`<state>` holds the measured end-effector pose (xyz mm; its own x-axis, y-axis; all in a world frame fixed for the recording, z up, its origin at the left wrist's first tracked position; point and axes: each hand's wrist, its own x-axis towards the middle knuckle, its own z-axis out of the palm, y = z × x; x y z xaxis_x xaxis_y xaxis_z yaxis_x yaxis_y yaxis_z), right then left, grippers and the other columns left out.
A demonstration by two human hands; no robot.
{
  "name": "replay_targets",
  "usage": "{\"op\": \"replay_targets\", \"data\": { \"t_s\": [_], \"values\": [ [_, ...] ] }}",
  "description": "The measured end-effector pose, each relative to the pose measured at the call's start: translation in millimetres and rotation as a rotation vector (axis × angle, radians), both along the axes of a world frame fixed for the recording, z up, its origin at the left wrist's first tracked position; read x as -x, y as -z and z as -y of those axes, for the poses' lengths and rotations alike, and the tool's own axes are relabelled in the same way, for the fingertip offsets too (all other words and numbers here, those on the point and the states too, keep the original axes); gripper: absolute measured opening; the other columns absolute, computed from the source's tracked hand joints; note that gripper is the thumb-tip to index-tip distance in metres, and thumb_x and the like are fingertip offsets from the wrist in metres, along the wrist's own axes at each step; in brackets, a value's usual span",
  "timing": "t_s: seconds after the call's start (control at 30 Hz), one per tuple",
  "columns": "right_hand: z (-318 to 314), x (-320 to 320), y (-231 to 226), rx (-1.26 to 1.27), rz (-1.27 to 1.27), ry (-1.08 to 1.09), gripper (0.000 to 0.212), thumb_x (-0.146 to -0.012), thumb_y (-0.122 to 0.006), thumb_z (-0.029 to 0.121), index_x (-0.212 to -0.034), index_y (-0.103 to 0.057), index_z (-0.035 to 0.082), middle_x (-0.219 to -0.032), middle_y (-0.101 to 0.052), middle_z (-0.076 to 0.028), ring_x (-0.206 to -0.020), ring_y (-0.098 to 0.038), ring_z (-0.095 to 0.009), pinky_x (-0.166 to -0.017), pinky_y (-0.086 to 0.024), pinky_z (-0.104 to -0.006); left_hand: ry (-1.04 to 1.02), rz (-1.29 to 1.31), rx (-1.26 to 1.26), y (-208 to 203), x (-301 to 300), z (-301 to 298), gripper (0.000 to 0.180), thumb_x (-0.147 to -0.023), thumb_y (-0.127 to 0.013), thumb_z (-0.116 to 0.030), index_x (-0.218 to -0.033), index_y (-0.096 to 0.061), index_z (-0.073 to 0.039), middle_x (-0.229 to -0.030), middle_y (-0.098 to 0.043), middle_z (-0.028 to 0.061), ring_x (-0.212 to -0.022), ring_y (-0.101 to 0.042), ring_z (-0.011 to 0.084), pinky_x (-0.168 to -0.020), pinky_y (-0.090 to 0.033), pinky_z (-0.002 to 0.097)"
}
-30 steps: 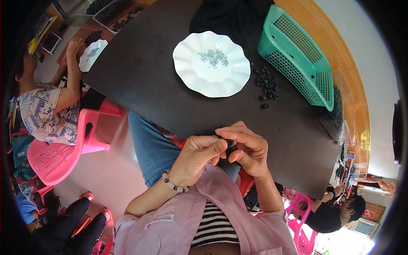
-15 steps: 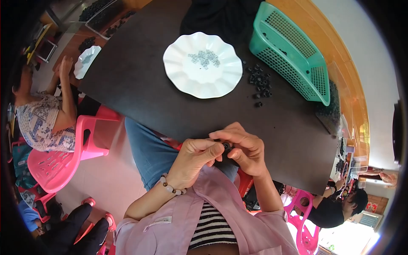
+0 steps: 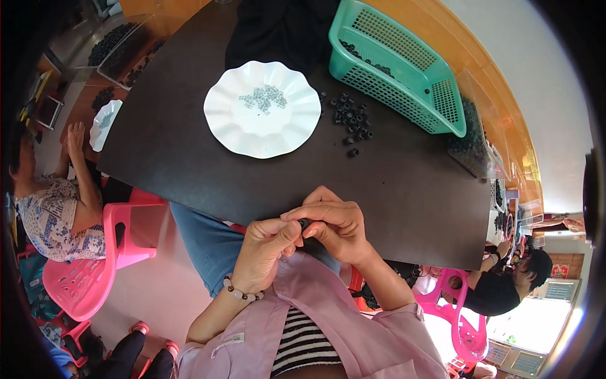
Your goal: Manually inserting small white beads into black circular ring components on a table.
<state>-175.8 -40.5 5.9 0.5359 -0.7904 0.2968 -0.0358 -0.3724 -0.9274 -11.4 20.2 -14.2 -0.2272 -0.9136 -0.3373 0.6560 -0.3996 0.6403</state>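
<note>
A small black cylindrical part (image 3: 304, 223) is pinched between my two hands, just above my lap at the table's near edge. My left hand (image 3: 268, 243), with a beaded bracelet at its wrist, grips it between thumb and fingers. From the other side my right hand (image 3: 338, 224) closes on the same part with thumb and fingertips. Fingers hide most of it. Farther off on the table stands a white scalloped plate (image 3: 221, 129) holding many tiny clear pieces (image 3: 263, 99). Right of the plate lies a loose pile of similar black parts (image 3: 350, 117).
A green perforated basket (image 3: 394, 85) with black parts inside stands at the far right, beside a clear bin (image 3: 470, 148). Black cloth (image 3: 271, 38) lies behind the plate. Co-workers sit at the left (image 3: 60, 218) and right (image 3: 499, 294), near pink chairs (image 3: 79, 281).
The view has shifted, so the plate and basket appear farther left. My hands stay together on the black part, with the fingers closed more tightly round it.
</note>
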Motion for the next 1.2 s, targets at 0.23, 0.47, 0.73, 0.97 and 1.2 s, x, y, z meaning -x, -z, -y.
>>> {"op": "replay_targets", "data": {
  "t_s": [0.23, 0.47, 0.73, 0.97, 1.2],
  "values": [
    [11.8, 17.6, -9.2, 0.045, -0.072, 0.128, 0.025, -0.084, -0.07, 0.017, -0.106, -0.07, 0.005, -0.086, -0.067, -0.004, -0.079, -0.054, -0.017, -0.077, -0.044, -0.03, 0.019, -0.119, -0.015, -8.3, 3.7, 9.8, 0.035, -0.099, -0.053, -0.031, -0.108, -0.066, -0.001, -0.081, -0.058, -0.0019, -0.065, -0.047, 0.0034, -0.059, -0.038, 0.0193],
    [68.6, 101.1, -62.9, 0.363, -0.349, 0.679, 0.019, -0.085, -0.07, 0.014, -0.102, -0.069, 0.005, -0.089, -0.064, -0.002, -0.076, -0.053, -0.01, -0.074, -0.044, -0.0249, 0.037, -0.114, -0.051, -6.5, -2.2, 12.1, 0.033, -0.1, -0.05, -0.024, -0.12, -0.059, 0.0, -0.089, -0.056, -0.0021, -0.067, -0.049, 0.0047, -0.063, -0.041, 0.0208],
    [146.2, 281.8, -84.2, 0.669, -0.649, 1.26, 0.028, -0.087, -0.065, 0.025, -0.105, -0.069, 0.003, -0.082, -0.07, -0.017, -0.078, -0.068, -0.025, -0.074, -0.051, -0.034, 0.033, -0.126, -0.071, -5.1, -0.5, 13.1, 0.032, -0.1, -0.051, -0.023, -0.119, -0.061, 0.0, -0.088, -0.057, -0.0015, -0.067, -0.05, 0.0058, -0.062, -0.042, 0.0203],
    [149.5, 317.0, -77.9, 0.437, -1.188, 1.506, 0.044, -0.091, -0.052, 0.045, -0.097, -0.072, 0.007, -0.085, -0.069, -0.019, -0.084, -0.065, -0.039, -0.078, -0.049, -0.0478, 0.05, -0.121, -0.076, -4.5, -1.1, 14.7, 0.031, -0.1, -0.051, -0.023, -0.119, -0.061, 0.0, -0.087, -0.058, -0.0009, -0.067, -0.051, 0.0068, -0.062, -0.042, 0.0208],
    [147.6, 306.0, -65.7, 0.483, -1.443, 1.429, 0.042, -0.089, -0.053, 0.05, -0.098, -0.073, 0.014, -0.091, -0.07, -0.014, -0.102, -0.058, -0.036, -0.093, -0.039, -0.051, 0.059, -0.117, -0.079, -4.6, -2.4, 14.9, 0.03, -0.1, -0.05, -0.022, -0.118, -0.06, 0.0, -0.088, -0.056, -0.0006, -0.067, -0.051, 0.0071, -0.062, -0.043, 0.0224]
  ]
}}
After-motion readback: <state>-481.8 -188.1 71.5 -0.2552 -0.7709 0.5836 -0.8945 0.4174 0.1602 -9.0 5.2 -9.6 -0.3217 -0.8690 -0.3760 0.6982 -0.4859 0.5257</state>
